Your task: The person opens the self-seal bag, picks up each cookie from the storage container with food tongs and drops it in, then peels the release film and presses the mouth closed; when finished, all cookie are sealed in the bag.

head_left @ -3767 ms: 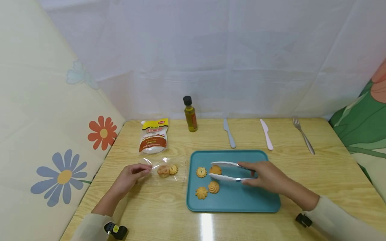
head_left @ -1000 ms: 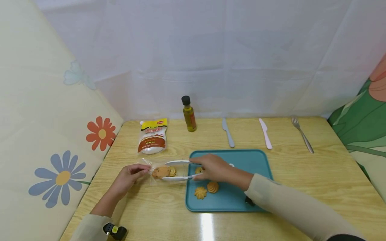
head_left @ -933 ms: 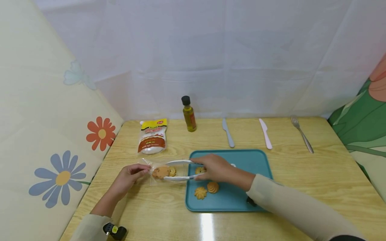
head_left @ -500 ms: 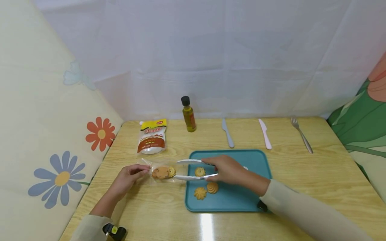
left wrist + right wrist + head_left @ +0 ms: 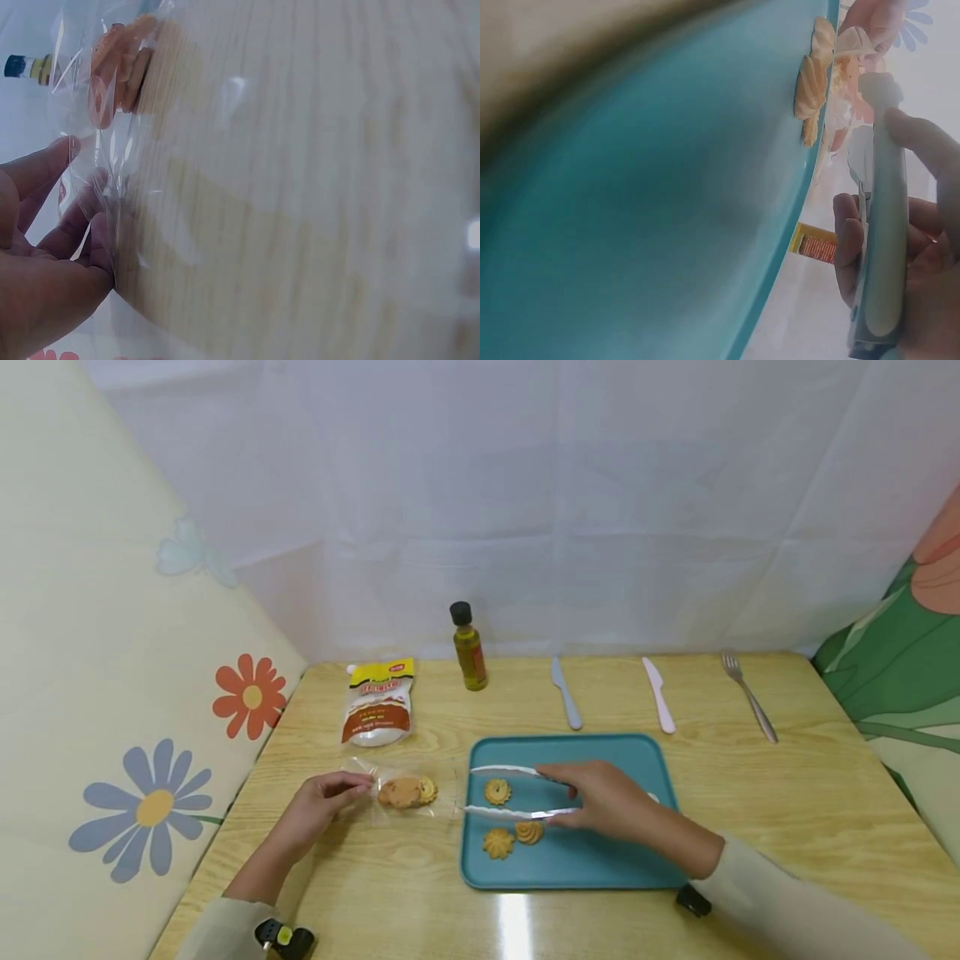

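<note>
My left hand (image 5: 322,806) pinches the left end of a clear plastic bag (image 5: 442,789) on the table; several cookies (image 5: 401,792) lie inside it. In the left wrist view, the thumb and fingers grip the bag's film (image 5: 112,161) below the cookies. My right hand (image 5: 607,797) holds white-tipped tongs (image 5: 517,815) over the blue tray (image 5: 600,868). The tongs' arms stand apart with nothing between their tips. On the tray's left part sit a ring-shaped cookie (image 5: 497,791), a flower-shaped cookie (image 5: 498,843) and a swirled cookie (image 5: 529,832), the last partly behind the tongs.
Behind the plastic bag stands a yellow, white and brown food pouch (image 5: 378,702), with an oil bottle (image 5: 469,647) to its right. Farther right lie a blue knife (image 5: 566,693), a pink knife (image 5: 659,695) and a fork (image 5: 750,697). A curtain (image 5: 555,510) closes off the back.
The brown cookie from the tray is now in the plastic bag. My right hand carried it left with the tongs, let it go and drew back right over the tray. The left hand stayed put.
</note>
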`<state>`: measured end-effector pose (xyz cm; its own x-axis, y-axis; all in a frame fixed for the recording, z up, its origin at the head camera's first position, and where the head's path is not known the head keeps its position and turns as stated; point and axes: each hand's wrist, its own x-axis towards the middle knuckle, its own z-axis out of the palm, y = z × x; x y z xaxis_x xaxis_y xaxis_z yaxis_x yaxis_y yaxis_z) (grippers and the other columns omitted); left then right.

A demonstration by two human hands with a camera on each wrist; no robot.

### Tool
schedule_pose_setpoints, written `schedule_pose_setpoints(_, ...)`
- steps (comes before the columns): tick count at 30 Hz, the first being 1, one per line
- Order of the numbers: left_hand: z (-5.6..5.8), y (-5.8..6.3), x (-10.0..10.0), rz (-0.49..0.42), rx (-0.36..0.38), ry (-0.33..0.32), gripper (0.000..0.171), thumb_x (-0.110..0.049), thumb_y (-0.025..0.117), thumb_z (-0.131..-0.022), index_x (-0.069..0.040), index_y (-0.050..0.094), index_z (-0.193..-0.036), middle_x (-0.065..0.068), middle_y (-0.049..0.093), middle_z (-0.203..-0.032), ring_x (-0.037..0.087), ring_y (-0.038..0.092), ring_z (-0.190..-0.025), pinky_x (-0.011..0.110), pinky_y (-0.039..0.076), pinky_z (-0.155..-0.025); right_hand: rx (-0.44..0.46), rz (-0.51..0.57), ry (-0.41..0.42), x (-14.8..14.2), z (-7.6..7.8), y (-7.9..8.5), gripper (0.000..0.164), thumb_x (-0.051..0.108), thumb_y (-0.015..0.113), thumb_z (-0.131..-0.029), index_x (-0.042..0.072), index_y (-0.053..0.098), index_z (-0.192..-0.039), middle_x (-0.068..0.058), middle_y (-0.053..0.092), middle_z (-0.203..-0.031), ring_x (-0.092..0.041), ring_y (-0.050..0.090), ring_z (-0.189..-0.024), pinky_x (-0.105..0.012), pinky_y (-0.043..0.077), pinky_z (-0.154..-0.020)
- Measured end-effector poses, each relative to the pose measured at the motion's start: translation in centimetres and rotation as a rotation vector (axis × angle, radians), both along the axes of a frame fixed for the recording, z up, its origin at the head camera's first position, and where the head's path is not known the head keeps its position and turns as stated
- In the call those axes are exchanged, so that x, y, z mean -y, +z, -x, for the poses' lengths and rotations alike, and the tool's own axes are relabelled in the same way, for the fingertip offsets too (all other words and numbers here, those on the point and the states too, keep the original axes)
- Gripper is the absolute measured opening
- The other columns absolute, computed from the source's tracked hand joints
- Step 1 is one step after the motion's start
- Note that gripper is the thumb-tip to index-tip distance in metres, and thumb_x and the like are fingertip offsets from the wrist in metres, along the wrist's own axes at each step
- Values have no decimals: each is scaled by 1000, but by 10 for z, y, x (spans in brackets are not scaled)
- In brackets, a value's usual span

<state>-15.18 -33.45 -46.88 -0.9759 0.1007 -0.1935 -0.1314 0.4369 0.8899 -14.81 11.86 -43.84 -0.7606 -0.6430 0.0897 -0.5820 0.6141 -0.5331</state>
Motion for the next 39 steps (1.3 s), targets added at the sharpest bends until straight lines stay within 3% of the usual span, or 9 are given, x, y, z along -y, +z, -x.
schedule_pose_setpoints(7, 0, 0, 1, -5, 0, -1, 25, -12, 61, -105, 5, 71, -120, 12, 69, -130, -3, 60, -107, 19, 52, -89, 2, -12, -21, -19, -15, -6, 67, 32, 87, -84, 9, 62, -143, 1, 71, -101, -7, 52, -73, -24, 42, -63)
schedule_pose_setpoints(13, -2, 1, -1, 0, -1, -1, 24, -11, 61, -105, 5, 72, -119, 11, 69, -128, -3, 60, -106, 19, 52, -88, 20, -12, -43, -35, -26, -10, 68, 34, 86, -85, 9, 62, -143, 6, 65, -88, -4, 48, -70, -24, 41, -63)
schedule_pose_setpoints(20, -3, 3, -2, -15, 2, -13, 26, -13, 61, -105, 6, 71, -120, 12, 69, -130, -3, 60, -107, 19, 52, -89, 23, -9, -58, -46, -35, -15, 69, 38, 86, -85, 9, 62, -142, 10, 63, -86, -3, 48, -70, -24, 42, -63)
schedule_pose_setpoints(27, -1, 2, -2, 4, 13, 3, 25, -14, 61, -105, 4, 72, -119, 8, 70, -127, -1, 61, -106, 19, 52, -88, 36, -6, -61, -51, -37, -20, 69, 42, 84, -86, 10, 62, -143, 14, 56, -78, -1, 46, -68, -24, 42, -61)
schedule_pose_setpoints(39, -1, 1, 0, 14, -3, -7, 26, -15, 61, -105, 4, 72, -118, 15, 69, -128, 1, 60, -106, 20, 51, -87, 34, -12, -30, -55, -35, -19, 63, 38, 82, -88, 8, 64, -141, 16, 51, -73, 1, 43, -65, -23, 40, -59)
